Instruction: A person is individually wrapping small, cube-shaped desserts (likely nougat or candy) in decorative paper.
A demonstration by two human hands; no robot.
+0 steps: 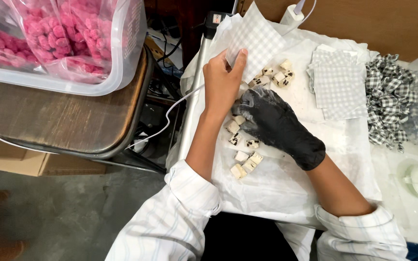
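My bare left hand [222, 82] pinches a white checked wrapper sheet [256, 41] by its lower edge and holds it up over the table. My right hand [273, 121], in a black glove dusted white, rests palm down on the white paper [286, 183] among small white candy cubes with dark specks [246, 162]. Its fingers curl over one of the cubes near my left wrist; whether it grips the cube is hidden. More cubes [279, 76] lie just beyond the glove.
A stack of checked wrapper sheets [337, 84] lies right of the cubes, and a heap of wrapped black-and-white checked candies [388, 104] beyond it. A clear tub of pink sweets in bags [64, 43] stands on a wooden stool [64, 121] at left. A white cable [170, 113] hangs between.
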